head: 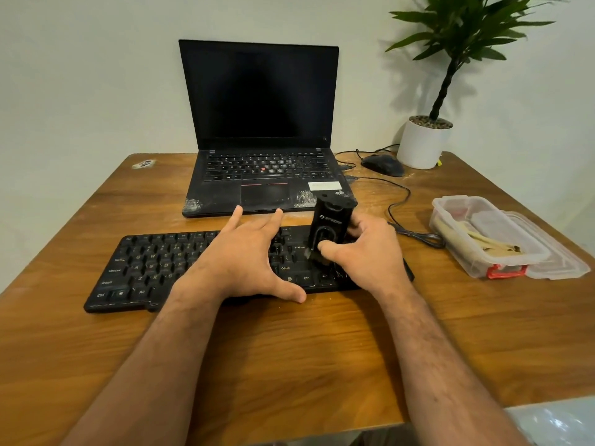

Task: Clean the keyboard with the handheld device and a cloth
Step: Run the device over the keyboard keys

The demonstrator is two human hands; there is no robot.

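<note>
A black external keyboard [151, 268] lies across the middle of the wooden table [289, 355]. My left hand [244, 262] rests flat on its middle keys, fingers spread and straight, thumb at the front edge. My right hand [367, 252] grips a black handheld device [330, 225] that stands upright over the keyboard's right part, its lower end down on the keys. My thumb lies across the device's front. No cloth shows in the head view.
An open black laptop [260, 123] with a dark screen stands behind the keyboard. A black mouse [383, 165] and its cable lie at the back right beside a potted plant [425, 143]. A clear plastic box [483, 236] sits at the right edge, its lid beside it.
</note>
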